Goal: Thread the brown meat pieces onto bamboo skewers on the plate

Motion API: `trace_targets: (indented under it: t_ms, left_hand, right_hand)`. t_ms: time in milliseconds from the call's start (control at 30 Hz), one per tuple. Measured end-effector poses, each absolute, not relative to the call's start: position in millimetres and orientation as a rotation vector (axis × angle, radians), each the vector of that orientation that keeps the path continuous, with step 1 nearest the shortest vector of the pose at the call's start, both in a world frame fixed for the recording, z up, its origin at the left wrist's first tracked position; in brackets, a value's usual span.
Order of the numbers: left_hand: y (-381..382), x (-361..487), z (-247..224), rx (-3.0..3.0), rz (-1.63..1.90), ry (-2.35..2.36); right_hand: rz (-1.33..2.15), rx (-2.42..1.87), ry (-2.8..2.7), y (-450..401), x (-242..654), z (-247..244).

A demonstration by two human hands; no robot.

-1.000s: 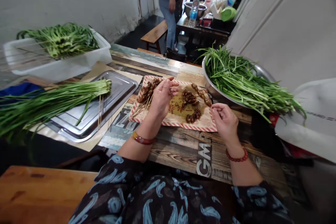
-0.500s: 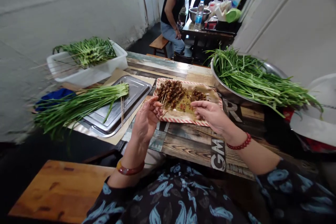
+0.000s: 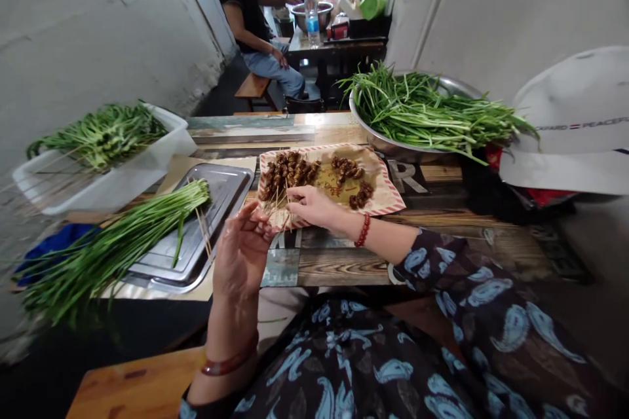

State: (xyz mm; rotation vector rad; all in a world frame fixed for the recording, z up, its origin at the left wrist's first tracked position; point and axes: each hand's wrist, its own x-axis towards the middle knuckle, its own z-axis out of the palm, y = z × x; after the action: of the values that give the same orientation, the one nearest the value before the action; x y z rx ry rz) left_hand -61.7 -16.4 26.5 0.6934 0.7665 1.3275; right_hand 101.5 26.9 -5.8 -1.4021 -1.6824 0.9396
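Brown, sauced meat skewers lie bunched on the left side of a paper-lined tray with a red-striped rim, their thin sticks pointing towards me. My right hand reaches over the tray's front, its fingertips closed on the skewer sticks. Beside it, my left hand is raised at the tray's front left corner with curled fingers near the stick ends; what its fingertips pinch is hard to see. Loose meat pieces sit in oily sauce on the right.
Left of the tray, a bundle of garlic chives rests across a metal lid. A white tub of greens stands behind it. At right are a steel bowl of chives and a white cap. Someone in black sits beyond.
My right hand has moved left, from the loose meat to the skewer sticks beside my left hand. The view has turned right. The person behind now reaches an arm towards a bowl.
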Motion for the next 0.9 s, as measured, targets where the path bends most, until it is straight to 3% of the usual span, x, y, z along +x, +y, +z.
trace_targets:
  t_ms: [400,533,700,900]
  left_hand:
    - [-26.4,-62.2,32.6,0.74,1.313,0.785]
    - [-24.5,-60.4,33.3,0.786,1.292,0.798]
    - [-18.8,-48.3,31.0,0.848,1.255,0.759]
    - [-13.8,-21.3,29.1,0.91,1.124,0.724]
  right_hand:
    - [0.759,-1.368,-1.951,35.8,128.4,-1.4]
    - [0.659,-1.302,-1.791,8.9,180.1,11.4]
    - [0.562,-1.526,-1.597,-42.8,268.0,32.7]
    - [0.5,-1.715,-1.913,-110.0,310.8,33.9]
